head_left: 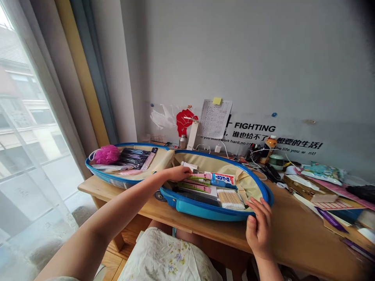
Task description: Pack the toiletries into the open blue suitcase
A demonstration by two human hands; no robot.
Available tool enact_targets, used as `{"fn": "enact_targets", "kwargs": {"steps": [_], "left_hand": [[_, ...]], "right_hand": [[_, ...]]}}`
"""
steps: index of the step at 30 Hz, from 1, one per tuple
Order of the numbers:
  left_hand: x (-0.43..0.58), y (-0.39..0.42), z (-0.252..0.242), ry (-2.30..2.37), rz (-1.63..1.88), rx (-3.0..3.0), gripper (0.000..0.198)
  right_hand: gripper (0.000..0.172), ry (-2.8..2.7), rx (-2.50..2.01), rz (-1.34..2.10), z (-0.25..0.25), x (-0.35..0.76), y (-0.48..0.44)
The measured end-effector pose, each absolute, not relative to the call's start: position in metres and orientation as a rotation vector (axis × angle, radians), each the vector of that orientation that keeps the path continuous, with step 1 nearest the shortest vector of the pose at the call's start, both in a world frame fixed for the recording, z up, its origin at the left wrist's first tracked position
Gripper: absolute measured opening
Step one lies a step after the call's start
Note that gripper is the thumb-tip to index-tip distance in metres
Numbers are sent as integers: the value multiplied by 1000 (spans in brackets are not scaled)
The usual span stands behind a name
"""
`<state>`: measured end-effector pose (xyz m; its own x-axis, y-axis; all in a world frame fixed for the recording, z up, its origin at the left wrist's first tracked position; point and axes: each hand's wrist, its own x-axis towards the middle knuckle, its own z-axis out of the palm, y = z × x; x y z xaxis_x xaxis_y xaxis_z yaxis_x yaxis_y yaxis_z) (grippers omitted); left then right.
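Note:
A blue suitcase (199, 214) lies open on the table, its two cream-lined halves side by side. My left hand (178, 173) reaches into the right half, fingers bent together at the left end of a pink-and-green packet (201, 176); what they grip is hidden. A similar packet (197, 187) lies just below. Beside them are a blue, white and red toothpaste box (223, 180) and a pack of cotton swabs (231, 199). My right hand (260, 230) is open at the near right rim, fingers spread and fingertips against the edge.
The left half holds a pink bath puff (107, 155), several dark wrapped items (133, 158) and flat clear packs. Behind the case stand a white lamp (192, 134) and a small jar (182, 141). An orange bottle (268, 148), papers and a purple item (331, 219) clutter the right side.

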<state>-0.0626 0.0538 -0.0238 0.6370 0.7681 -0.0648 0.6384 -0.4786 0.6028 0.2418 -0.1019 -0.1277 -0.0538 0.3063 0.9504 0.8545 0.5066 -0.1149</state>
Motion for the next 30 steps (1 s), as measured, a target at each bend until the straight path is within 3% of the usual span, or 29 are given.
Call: {"fn": "enact_targets", "kwargs": {"steps": [10,30], "left_hand": [[-66,51,-25,1088,231,2468,38],[-57,45,-27,1125,88,2718,30]], "right_hand": [[32,-1614,-1006,-623,-126,240,-102],[32,-1614,-995,-599,-127,241,-103]]}}
